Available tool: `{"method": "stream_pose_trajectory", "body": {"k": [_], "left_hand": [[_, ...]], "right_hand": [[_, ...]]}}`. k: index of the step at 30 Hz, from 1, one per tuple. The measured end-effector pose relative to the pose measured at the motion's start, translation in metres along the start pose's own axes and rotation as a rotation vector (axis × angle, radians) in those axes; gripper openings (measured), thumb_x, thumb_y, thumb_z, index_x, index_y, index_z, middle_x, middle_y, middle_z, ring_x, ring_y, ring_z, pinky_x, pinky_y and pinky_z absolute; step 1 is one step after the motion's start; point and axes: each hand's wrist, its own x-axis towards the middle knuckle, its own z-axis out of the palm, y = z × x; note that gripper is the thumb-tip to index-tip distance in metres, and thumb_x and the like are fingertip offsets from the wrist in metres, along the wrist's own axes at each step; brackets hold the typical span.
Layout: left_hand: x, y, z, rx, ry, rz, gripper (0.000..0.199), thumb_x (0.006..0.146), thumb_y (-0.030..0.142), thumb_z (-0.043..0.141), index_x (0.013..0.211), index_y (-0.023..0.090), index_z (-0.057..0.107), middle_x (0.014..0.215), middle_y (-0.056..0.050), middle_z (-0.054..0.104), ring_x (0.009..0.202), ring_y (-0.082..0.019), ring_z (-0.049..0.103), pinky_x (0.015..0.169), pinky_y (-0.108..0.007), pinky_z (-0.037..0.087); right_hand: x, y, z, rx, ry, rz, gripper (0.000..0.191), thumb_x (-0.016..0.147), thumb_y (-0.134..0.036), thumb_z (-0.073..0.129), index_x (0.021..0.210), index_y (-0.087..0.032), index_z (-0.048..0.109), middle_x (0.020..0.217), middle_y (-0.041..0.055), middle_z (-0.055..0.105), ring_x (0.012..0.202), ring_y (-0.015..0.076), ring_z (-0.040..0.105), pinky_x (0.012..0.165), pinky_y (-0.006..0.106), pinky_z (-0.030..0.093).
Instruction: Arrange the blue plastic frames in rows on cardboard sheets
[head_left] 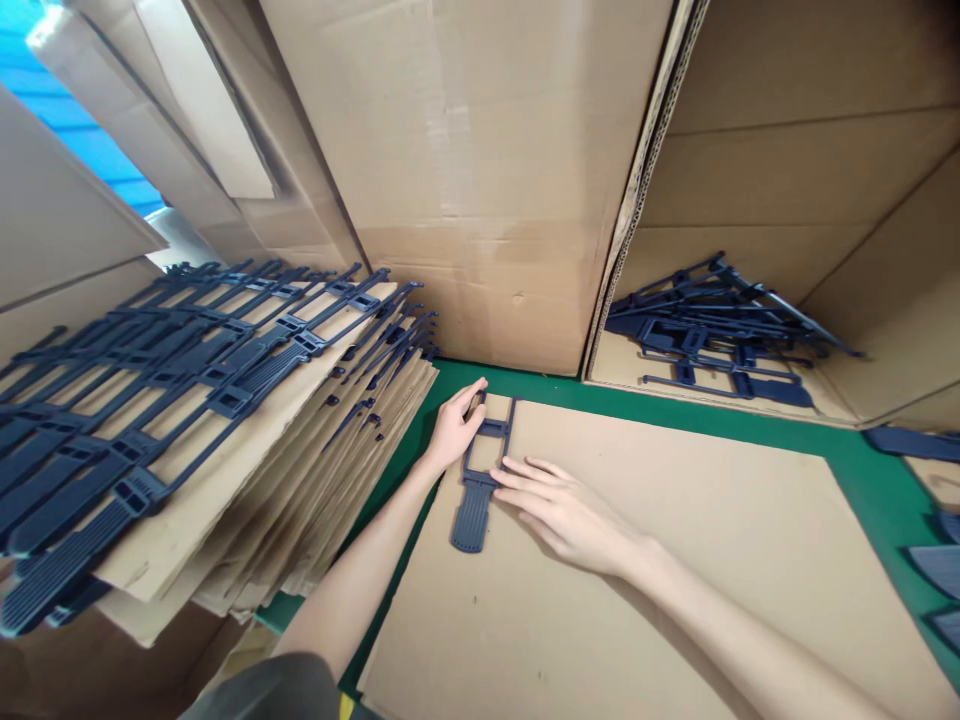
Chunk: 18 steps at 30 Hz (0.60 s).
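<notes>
The left hand (454, 425) lies at the upper left side of a dark plastic frame (471, 522), with its fingers along the long rod there; whether it pinches this rod or only presses on it, I cannot tell. The right hand (559, 508) is loose and palm down, its fingers stretched out and a little apart, and the fingertips are at the right side of the same frame, near its lower crossbar. The frame is lying flat between the two hands, its wide ribbed end pointing toward the person and its two rods pointing away. Under the hands and the frame there is a cardboard sheet (637, 620), which extends mostly to the right of the grip and rests on a green table (551, 384). To the left of the hands, just beside the sheet, stands a tall stack of cardboard sheets (300, 520), with rows of similar dark frames (232, 400) on its top. Beyond the fingers rises a large carton (480, 200). Farther to the right of it, an open carton (772, 180) contains a tangled pile of dark frames (697, 340).
</notes>
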Motion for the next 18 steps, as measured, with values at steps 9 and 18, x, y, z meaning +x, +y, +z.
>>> {"method": "stream_pose_trajectory", "body": {"k": [9, 18], "left_hand": [[0.002, 0.003, 0.002, 0.018, 0.054, 0.008, 0.031, 0.086, 0.022, 0.051, 0.114, 0.019, 0.064, 0.125, -0.009, 0.059, 0.116, -0.021, 0.057, 0.101, -0.036, 0.045], [0.019, -0.005, 0.009, 0.056, 0.127, 0.002, 0.028, 0.084, 0.020, 0.051, 0.106, 0.017, 0.066, 0.119, -0.011, 0.061, 0.110, -0.023, 0.061, 0.096, -0.039, 0.050]], "right_hand": [[0.002, 0.001, -0.002, 0.026, 0.026, 0.013, 0.050, 0.085, -0.005, 0.040, 0.132, -0.019, 0.050, 0.143, 0.0070, 0.043, 0.136, 0.0186, 0.031, 0.110, 0.044, 0.032], [0.011, 0.032, -0.003, 0.033, 0.073, -0.044, 0.047, 0.082, -0.003, 0.042, 0.124, -0.017, 0.056, 0.141, 0.0075, 0.046, 0.132, 0.0175, 0.038, 0.108, 0.041, 0.035]]}}
